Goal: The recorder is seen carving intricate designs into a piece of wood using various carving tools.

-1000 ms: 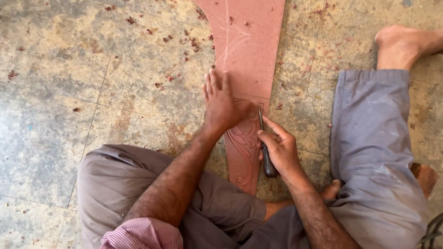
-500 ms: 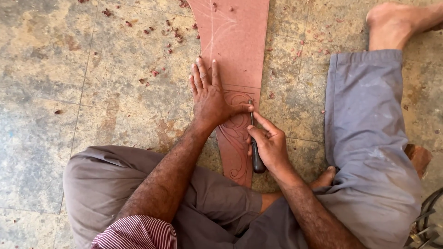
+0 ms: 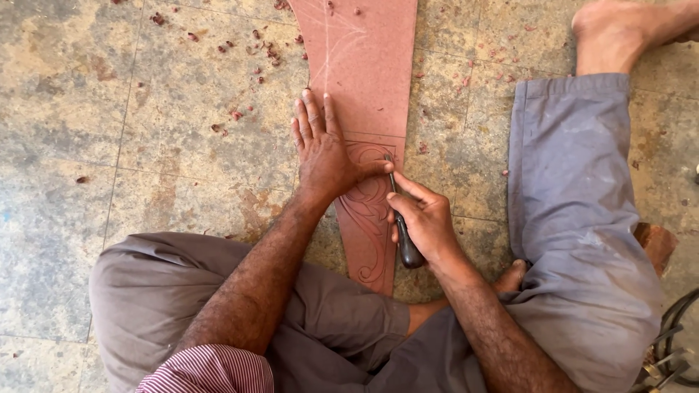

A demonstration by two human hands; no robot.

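Observation:
A long reddish-brown tapered board (image 3: pixel 368 65) lies on the stone floor between my legs, narrowing toward me. Curling scroll carving (image 3: pixel 368 211) covers its near end, and faint drawn lines run along the far part. My left hand (image 3: pixel 320 149) lies flat on the board's left edge, fingers spread forward, thumb reaching toward the tool tip. My right hand (image 3: pixel 426 222) grips a dark-handled carving tool (image 3: pixel 403 233), whose metal tip touches the board at the top of the carved area, beside my left thumb.
I sit on a mottled stone tile floor (image 3: pixel 145 145) strewn with small reddish wood chips (image 3: pixel 247 44). My left knee (image 3: pixel 167 298) is bent in grey trousers; my right leg (image 3: pixel 582 218) stretches forward, bare foot (image 3: pixel 619 33) at top right. Dark cables (image 3: pixel 677 335) lie at the lower right.
The view has shifted, so hands and board sit further left and slightly higher. Both hands keep their hold; the tool tip stays at the same spot of the carving.

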